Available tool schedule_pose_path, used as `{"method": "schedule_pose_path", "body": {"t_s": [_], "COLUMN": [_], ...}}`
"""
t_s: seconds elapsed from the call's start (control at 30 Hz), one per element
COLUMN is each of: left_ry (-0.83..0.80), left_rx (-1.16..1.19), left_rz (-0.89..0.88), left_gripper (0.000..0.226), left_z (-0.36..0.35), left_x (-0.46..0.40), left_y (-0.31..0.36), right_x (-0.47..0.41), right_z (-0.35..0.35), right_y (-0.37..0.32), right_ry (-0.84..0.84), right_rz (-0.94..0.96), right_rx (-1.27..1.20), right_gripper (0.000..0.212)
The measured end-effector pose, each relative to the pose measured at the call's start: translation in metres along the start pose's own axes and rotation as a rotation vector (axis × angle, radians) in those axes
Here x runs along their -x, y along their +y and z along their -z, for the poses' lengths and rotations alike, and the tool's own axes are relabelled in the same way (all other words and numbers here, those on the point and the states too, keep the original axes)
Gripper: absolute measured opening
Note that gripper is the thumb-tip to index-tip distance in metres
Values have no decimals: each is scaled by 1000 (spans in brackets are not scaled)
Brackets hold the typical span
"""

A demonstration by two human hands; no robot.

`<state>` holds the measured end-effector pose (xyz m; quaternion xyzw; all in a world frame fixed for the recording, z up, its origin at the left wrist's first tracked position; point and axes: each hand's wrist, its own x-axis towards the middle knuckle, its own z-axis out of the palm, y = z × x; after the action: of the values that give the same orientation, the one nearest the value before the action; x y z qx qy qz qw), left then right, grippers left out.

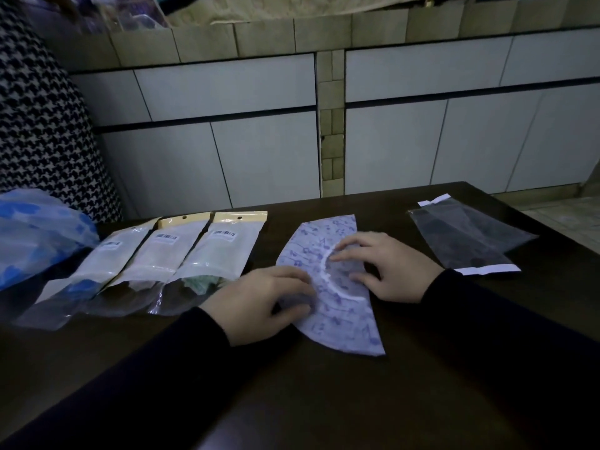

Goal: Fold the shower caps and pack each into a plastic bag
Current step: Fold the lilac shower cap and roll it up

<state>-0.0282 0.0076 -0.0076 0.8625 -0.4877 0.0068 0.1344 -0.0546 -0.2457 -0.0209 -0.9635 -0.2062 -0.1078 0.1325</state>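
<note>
Table (324, 401): a dark wooden top is carrying everything, its far edge running along pale cabinet fronts (266, 157).
Houndstooth cloth (42, 131): a black-and-white patterned fabric is standing beyond the table's far left corner.
Blue-and-white bag (35, 228): a crumpled, translucent bundle is lying at the table's left edge, just beside the packed bags.
Packed bags (168, 264): three pouches with cream header strips and barcode labels are lying side by side and overlapping near the far left part of the table, their clear ends pointing toward the near edge.
Shower cap (341, 323): the pale cap with a purple print is lying flat in a folded half-circle at the middle of the table, its white elastic rim curving between the two hands.
Empty plastic bags (470, 241): clear sleeves with white adhesive strips are lying near the table's far right corner, well apart from the cap; how many there are I cannot tell.
Left hand (259, 303): it is resting on the cap's left edge, fingers curling over the material; the grip is looking narrow, pinching the cap's edge.
Right hand (389, 267): it is pressing down on the cap's right side with fingers spread and nearly straight, the grip wide.
Sleeves (162, 368): dark long sleeves are covering both forearms.
</note>
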Motion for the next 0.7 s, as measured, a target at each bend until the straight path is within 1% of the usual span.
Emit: {"method": "schedule_pose_path", "body": {"t_s": [0.07, 0.1, 0.2, 0.27, 0.33, 0.43, 0.57, 0.63, 0.7], "left_ry": [61, 71, 61, 56, 68, 65, -50, -100, -108], "left_rx": [26, 40, 52, 83, 94, 86, 81, 93, 85], "left_rz": [-55, -66, -102, -87, -72, -43, -2, 26, 36], "left_gripper": [19, 18, 23, 25, 26, 23, 25, 33, 35], "left_z": [1, 1, -4, -10, -14, -13, -5, -1, 1], "left_x": [7, 10, 16, 18, 16, 12, 5, 3, 1], "left_y": [-8, -11, -14, -14, -13, -10, -10, -10, -9], "right_x": [6, 11, 29, 38, 42, 45, 44, 44, 46], "right_z": [3, 5, 10, 10, 12, 16, 20, 20, 20], "right_y": [-3, -5, -13, -16, -18, -15, -12, -13, -13], "right_ry": [106, 109, 37, 7, -26, -69, -120, -130, -120], "right_rz": [131, 180, 244, 281, 289, 251, 203, 211, 243], "right_rx": [-29, -52, -106, -120, -111, -107, -98, -67, -45], "right_gripper": [26, 22, 15, 13, 15, 20, 28, 33, 33]}}
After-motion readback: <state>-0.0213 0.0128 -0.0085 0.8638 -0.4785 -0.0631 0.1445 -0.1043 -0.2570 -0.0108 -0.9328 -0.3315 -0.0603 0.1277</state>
